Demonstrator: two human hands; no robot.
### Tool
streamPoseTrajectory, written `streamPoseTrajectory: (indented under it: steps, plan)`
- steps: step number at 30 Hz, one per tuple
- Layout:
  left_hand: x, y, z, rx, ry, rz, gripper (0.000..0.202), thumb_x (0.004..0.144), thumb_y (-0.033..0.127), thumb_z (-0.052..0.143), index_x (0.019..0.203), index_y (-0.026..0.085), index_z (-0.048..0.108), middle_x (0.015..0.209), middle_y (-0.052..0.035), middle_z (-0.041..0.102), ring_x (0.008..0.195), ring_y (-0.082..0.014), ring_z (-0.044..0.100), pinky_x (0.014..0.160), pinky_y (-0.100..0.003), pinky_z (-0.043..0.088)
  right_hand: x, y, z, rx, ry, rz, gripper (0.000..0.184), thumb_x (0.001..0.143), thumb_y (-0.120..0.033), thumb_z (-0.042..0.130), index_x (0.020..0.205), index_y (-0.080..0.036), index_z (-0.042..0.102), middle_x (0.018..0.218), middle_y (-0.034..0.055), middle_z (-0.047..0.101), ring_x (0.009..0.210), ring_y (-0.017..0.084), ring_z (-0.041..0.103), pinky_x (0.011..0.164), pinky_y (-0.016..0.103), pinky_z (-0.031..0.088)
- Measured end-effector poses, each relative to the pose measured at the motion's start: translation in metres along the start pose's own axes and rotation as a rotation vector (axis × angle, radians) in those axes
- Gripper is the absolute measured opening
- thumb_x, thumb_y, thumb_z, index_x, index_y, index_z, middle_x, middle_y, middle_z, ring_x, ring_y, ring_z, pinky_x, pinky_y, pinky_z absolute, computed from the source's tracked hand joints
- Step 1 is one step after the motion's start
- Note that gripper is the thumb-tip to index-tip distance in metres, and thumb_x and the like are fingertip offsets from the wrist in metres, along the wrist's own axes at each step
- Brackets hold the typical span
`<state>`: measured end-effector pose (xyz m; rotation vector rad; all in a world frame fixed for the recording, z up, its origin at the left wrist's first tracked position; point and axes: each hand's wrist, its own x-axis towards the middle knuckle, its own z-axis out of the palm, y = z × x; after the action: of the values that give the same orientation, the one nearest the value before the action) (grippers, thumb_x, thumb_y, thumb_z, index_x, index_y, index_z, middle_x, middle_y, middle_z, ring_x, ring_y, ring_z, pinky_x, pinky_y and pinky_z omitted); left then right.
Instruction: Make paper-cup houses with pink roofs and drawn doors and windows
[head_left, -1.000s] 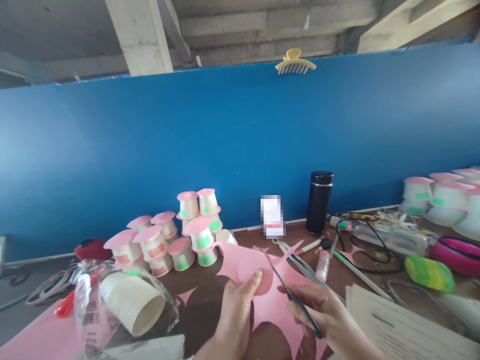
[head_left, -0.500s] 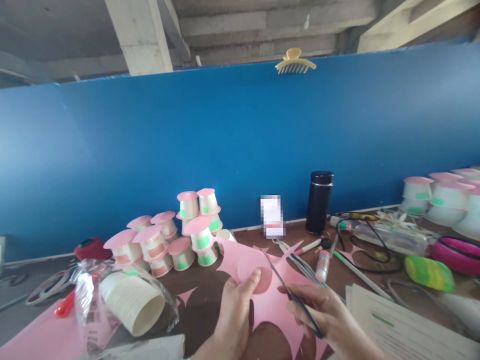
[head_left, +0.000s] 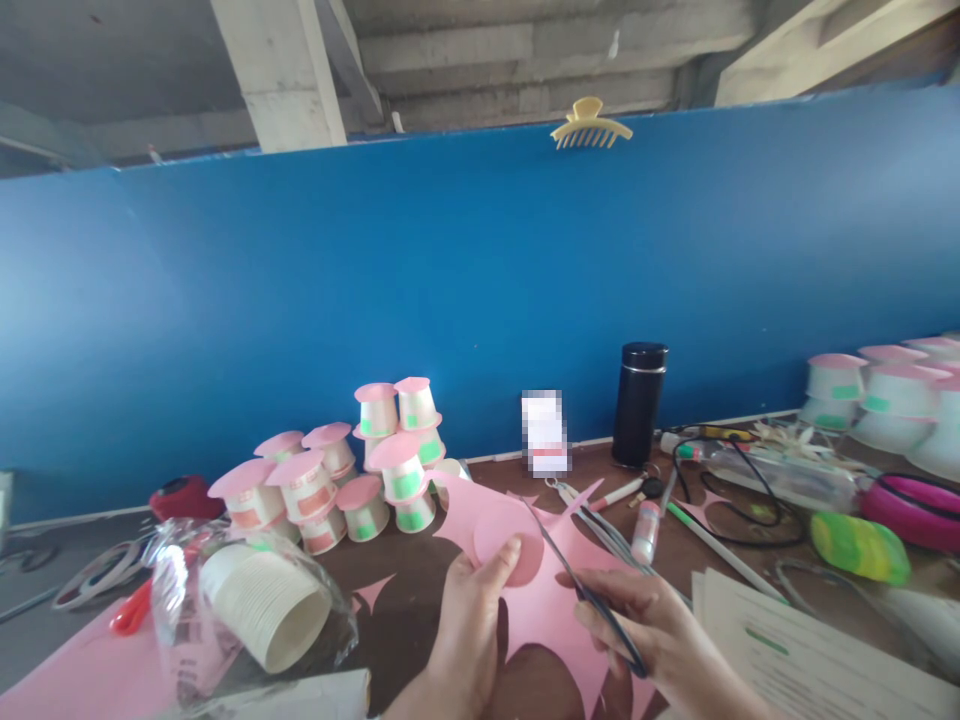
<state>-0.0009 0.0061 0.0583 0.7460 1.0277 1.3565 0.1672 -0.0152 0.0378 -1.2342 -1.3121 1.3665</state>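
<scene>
My left hand (head_left: pixel 469 625) pinches a pink paper sheet (head_left: pixel 540 600), thumb pressed on a partly cut round disc (head_left: pixel 510 540) in it. My right hand (head_left: pixel 645 630) is closed around black-handled scissors (head_left: pixel 592 590), whose blades run up along the disc's right edge. Both hands sit low in the middle of the head view, over a brown table (head_left: pixel 397 610).
Several upturned paper cups with pink tops (head_left: pixel 337 475) are piled behind on the left, more (head_left: pixel 885 395) at far right. A bagged sleeve of cups (head_left: pixel 255 600), a black flask (head_left: pixel 639 402), pens, cables, printed sheets (head_left: pixel 802 655) and a blue wall panel (head_left: pixel 480 290) surround the hands.
The pink sheet and disc have shifted very slightly under my left thumb; otherwise nothing has visibly moved.
</scene>
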Motion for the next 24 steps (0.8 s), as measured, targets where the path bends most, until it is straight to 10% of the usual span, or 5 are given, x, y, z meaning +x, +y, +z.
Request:
streamPoseTrajectory:
  steps: [24]
  plan:
    - [-0.006, 0.0021, 0.0022, 0.036, 0.102, -0.011, 0.038, 0.059, 0.043, 0.081, 0.069, 0.012, 0.062, 0.06, -0.0046, 0.065, 0.057, -0.0186, 0.06, 0.058, -0.03, 0.047, 0.0005, -0.0006, -0.0001, 0.1, -0.076, -0.008, 0.051, 0.071, -0.044, 0.074, 0.109, -0.01, 0.069, 0.058, -0.0053, 0.046, 0.047, 0.005, 0.038, 0.044, 0.019, 0.029]
